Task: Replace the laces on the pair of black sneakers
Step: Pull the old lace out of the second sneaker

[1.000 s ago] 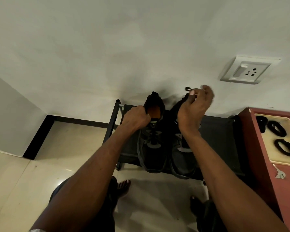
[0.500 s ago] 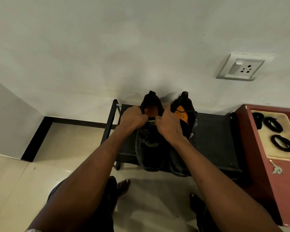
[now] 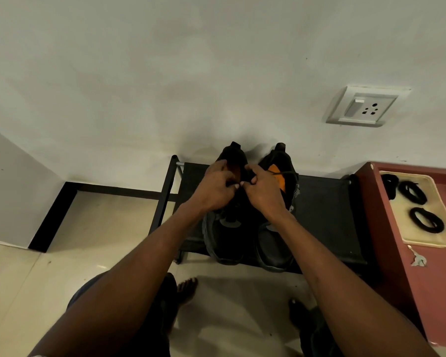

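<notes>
No legible text, label, brand, number or sign appears on any surface; nothing here can be read.

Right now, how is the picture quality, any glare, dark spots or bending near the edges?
Head view: dim, warm light; the pair of black sneakers on the black fabric shoe rack merges into shadow, hiding lace detail; a soft glare patch sits on the cream floor tiles; wide-angle bending tilts the white wall socket.
</notes>
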The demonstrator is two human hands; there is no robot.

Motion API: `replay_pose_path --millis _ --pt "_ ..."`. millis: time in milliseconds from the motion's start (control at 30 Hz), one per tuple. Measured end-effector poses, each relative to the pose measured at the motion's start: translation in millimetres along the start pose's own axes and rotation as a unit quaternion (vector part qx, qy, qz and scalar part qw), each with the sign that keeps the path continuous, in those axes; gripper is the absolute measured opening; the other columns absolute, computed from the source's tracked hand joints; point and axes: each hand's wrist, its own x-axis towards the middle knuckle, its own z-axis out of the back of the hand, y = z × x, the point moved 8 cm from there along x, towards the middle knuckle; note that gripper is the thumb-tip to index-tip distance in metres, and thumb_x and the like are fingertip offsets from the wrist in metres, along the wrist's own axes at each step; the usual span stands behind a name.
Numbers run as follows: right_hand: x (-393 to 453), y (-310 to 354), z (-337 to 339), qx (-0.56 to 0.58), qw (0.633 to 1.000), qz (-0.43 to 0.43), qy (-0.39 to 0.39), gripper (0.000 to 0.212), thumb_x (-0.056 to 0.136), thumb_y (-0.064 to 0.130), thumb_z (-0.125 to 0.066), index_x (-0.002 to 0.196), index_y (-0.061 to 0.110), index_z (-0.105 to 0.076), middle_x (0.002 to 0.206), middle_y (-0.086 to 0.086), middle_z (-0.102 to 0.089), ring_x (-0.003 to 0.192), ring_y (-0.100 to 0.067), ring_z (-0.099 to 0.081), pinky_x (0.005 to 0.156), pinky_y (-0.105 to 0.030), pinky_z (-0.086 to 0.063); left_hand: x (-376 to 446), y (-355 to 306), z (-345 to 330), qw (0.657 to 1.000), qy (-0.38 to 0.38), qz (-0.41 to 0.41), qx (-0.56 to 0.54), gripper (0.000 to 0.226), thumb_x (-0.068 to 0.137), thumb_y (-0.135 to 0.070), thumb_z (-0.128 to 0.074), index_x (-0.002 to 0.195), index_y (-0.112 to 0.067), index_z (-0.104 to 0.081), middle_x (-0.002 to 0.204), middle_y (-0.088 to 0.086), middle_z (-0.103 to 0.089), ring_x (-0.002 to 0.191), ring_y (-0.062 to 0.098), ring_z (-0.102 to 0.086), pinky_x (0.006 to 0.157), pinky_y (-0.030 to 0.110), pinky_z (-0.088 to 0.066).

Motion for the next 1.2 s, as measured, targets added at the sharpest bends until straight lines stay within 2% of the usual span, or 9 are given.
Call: replay_pose_path --millis 100,300,433,533,600,667,800,933,1200 --pt "2 1 -2 -0.001 1.000 0.005 0.012 0.036 0.095 0.018 -0.065 0.131 0.015 -0.060 0.072 0.015 -0.048 0.062 0.000 -0.048 0.054 -0.013 -0.032 4 4 -14 0.996 0.081 -0.003 0.047 0.030 0.096 -0.025 -0.062 0.121 -0.012 -0.071 0.163 0.016 -0.018 0.152 0.030 -0.007 0.122 0.033 -0.006" --pt "-1 2 1 -0.008 1.000 0.014 -0.012 0.033 0.096 0.017 -0.064 0.129 0.012 -0.064 0.073 0.013 -0.049 0.058 -0.004 -0.047 0.052 -0.019 -0.035 -1 12 8 0.976 -0.002 0.054 -0.209 0.015 0.090 -0.013 -0.071 0.076 -0.008 -0.067 0.133 -0.001 -0.051 0.122 0.011 -0.049 0.093 0.021 -0.035" --pt "-1 0 6 -0.005 1.000 0.016 -0.021 0.036 0.096 0.017 -0.063 0.132 0.013 -0.061 0.069 0.014 -0.047 0.056 -0.005 -0.046 0.048 -0.014 -0.032 -8 53 11 0.854 -0.109 0.253 -0.441 0.021 0.093 -0.003 -0.059 0.073 -0.007 -0.055 0.082 0.009 -0.057 0.077 0.018 -0.056 0.071 0.025 -0.045" --pt "-2 0 2 -0.014 1.000 0.017 -0.015 0.036 0.096 0.021 -0.064 0.131 0.013 -0.062 0.077 0.013 -0.047 0.062 -0.001 -0.045 0.055 -0.015 -0.030 -22 61 1 0.720 -0.136 0.343 -0.587 0.020 0.096 0.008 -0.044 0.085 -0.003 -0.056 0.080 0.008 -0.062 0.074 0.018 -0.062 0.071 0.026 -0.054" --pt "-1 0 -1 -0.019 1.000 0.014 -0.011 0.036 0.097 0.022 -0.062 0.132 0.014 -0.061 0.088 0.006 -0.051 0.061 -0.001 -0.047 0.053 -0.013 -0.029 -20 57 12 0.758 -0.156 0.314 -0.551 0.021 0.097 0.005 -0.045 0.085 -0.008 -0.055 0.084 0.005 -0.061 0.073 0.014 -0.061 0.068 0.023 -0.054" --pt "-1 -1 -2 -0.023 1.000 0.010 -0.007 0.038 0.098 0.023 -0.062 0.134 0.015 -0.059 0.094 0.004 -0.052 0.060 -0.002 -0.050 0.048 -0.011 -0.031 -14 46 34 0.871 -0.181 0.231 -0.393 0.016 0.094 -0.002 -0.054 0.090 -0.017 -0.057 0.101 0.004 -0.058 0.080 0.011 -0.059 0.064 0.016 -0.049" --pt "0 4 -5 -0.033 0.999 0.022 -0.004 0.033 0.097 0.022 -0.060 0.129 0.016 -0.062 0.087 0.006 -0.055 0.062 -0.006 -0.053 0.052 -0.020 -0.036 1 0 28 0.996 -0.080 0.019 -0.043 0.037 0.088 -0.008 -0.063 0.123 -0.018 -0.064 0.159 0.009 -0.022 0.147 0.029 -0.020 0.117 0.039 -0.030" --pt "3 1 -8 -0.040 0.999 0.014 -0.007 0.034 0.095 0.025 -0.062 0.128 0.015 -0.062 0.087 0.003 -0.054 0.065 -0.010 -0.049 0.053 -0.022 -0.031 1 -10 -1 0.983 0.036 -0.051 0.170 0.038 0.090 -0.018 -0.061 0.127 -0.021 -0.066 0.164 0.007 -0.013 0.151 0.029 0.008 0.122 0.049 -0.003" --pt "3 -3 -10 -0.029 1.000 0.003 -0.008 0.037 0.095 0.024 -0.062 0.131 0.014 -0.060 0.090 -0.004 -0.057 0.062 -0.011 -0.052 0.052 -0.024 -0.034 8 -1 13 0.994 0.024 -0.044 0.094 0.024 0.094 -0.018 -0.060 0.114 -0.014 -0.072 0.158 0.008 -0.029 0.147 0.029 -0.009 0.120 0.043 -0.017"
